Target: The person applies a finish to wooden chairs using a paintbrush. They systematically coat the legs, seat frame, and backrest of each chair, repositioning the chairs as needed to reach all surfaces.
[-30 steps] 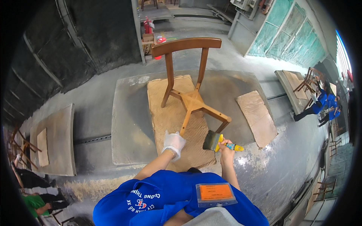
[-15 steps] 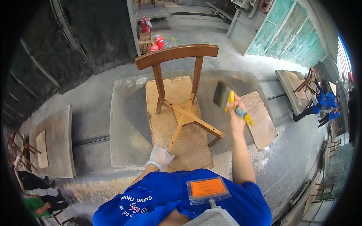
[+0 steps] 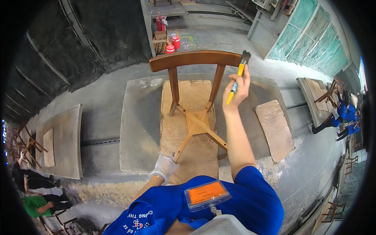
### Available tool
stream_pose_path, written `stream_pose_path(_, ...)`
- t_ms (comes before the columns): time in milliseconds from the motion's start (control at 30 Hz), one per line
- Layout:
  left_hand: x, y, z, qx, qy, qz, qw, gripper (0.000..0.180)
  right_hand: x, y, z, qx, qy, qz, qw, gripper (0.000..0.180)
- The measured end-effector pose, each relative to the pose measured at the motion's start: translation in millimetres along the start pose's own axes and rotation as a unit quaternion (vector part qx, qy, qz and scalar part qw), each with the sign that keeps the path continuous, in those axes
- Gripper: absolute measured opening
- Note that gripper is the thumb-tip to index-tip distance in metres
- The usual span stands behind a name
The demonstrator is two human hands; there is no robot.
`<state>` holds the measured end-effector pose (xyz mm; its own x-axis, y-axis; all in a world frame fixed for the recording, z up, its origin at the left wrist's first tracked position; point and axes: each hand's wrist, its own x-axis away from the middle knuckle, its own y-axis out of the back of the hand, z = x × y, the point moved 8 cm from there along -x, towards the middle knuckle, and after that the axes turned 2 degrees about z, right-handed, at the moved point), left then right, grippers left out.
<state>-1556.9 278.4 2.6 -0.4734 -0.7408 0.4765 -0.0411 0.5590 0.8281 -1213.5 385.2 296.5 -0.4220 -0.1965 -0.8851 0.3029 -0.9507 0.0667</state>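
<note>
A brown wooden chair frame without a seat stands in front of me, its curved backrest on the far side. My left hand, in a pale glove, is closed on the near left end of its crossed seat bars. My bare right hand grips a wide paintbrush by its yellow handle. The brush stands bristles up, edge-on to me, at the right end of the backrest. I cannot tell whether the bristles touch the wood. My right forearm covers part of the frame's near right corner.
Under the chair lies a brown cardboard sheet on a grey platform; another cardboard piece is at right. Other platforms with chairs stand left and right, people beside them. Red containers and a fire extinguisher are beyond.
My right hand has lifted the paintbrush up and away to the backrest's right end, turning it from broadside to edge-on. My left hand keeps its hold on the chair frame. The view has shifted slightly.
</note>
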Motion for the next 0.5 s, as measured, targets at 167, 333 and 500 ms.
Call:
stream_pose_path(167, 16.0, 16.8, -5.5, 0.060, 0.050, 0.003, 0.997, 0.103, 39.2, -102.4, 12.8, -0.156, -0.167, 0.066, 0.971, 0.016)
stream_pose_path(333, 27.4, 21.3, 20.5, 0.285, 0.043, -0.010, 0.958, 0.111, 66.2, -151.0, 65.7, -0.397, -0.101, 0.273, 0.870, 0.018)
stream_pose_path(500, 35.2, -25.0, 98.9, 0.415, 0.083, -0.037, 0.905, 0.108, 10.9, -43.3, 4.0, -0.001, -0.089, -0.108, 0.990, 0.015)
